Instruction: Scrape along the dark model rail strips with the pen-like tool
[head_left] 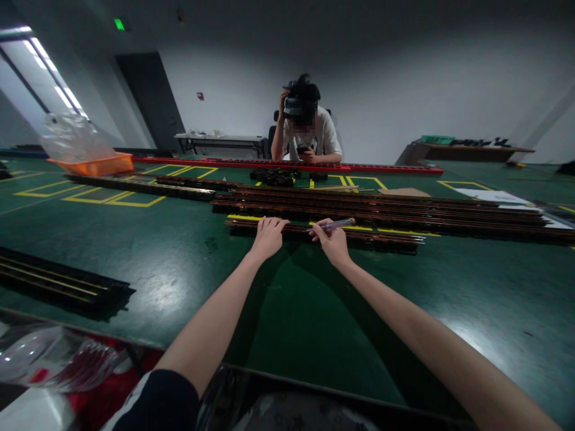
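A long dark rail strip [381,240] with copper-coloured lines lies crosswise on the green table, in front of both arms. My left hand [269,234] rests on its left part, fingers stretched forward and a little apart, holding nothing. Pinched in my right hand [331,242] is a pen-like tool [336,224], its thin tip pointing left at the strip between the two hands. Whether the tip touches the strip is too small to tell. Just behind lies a wide stack of similar rail strips [359,206].
More strips [58,281] lie at the left front. An orange basket [96,164] with clear plastic bags stands at the back left. Black parts [274,176] sit behind the stack. Across the green table [148,251], a person [326,134] sits behind a red rail [372,168].
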Tool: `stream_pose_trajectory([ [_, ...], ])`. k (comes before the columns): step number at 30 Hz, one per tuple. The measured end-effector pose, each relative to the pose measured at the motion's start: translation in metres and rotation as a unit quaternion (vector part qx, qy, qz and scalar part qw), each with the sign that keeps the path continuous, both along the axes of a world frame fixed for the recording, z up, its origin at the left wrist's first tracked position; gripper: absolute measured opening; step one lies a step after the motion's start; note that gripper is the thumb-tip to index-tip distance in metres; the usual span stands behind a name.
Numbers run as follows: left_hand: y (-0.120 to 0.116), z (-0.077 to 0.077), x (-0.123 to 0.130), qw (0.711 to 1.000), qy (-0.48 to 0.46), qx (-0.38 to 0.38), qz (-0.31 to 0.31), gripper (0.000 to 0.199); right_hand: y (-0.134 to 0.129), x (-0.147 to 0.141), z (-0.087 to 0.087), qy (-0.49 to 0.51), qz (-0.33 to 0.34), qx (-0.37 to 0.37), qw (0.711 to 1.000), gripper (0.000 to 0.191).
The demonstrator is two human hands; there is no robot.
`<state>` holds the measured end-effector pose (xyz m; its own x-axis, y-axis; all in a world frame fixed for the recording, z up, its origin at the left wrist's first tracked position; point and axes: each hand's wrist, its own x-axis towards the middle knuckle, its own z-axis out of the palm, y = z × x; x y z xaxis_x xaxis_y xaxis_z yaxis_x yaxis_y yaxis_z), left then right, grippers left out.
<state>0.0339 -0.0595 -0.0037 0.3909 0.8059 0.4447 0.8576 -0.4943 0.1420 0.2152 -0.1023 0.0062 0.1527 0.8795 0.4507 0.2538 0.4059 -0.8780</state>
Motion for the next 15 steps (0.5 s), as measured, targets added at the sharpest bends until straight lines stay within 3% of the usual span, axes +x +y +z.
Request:
stream_pose_trajectory([
  [15, 0.0023, 0.001, -0.001, 1.0, -0.02, -0.015, 0.007, 0.055, -0.0015, 0.0008, -0.001, 0.005, -0.01, 0.01, 1.0, 0.021],
])
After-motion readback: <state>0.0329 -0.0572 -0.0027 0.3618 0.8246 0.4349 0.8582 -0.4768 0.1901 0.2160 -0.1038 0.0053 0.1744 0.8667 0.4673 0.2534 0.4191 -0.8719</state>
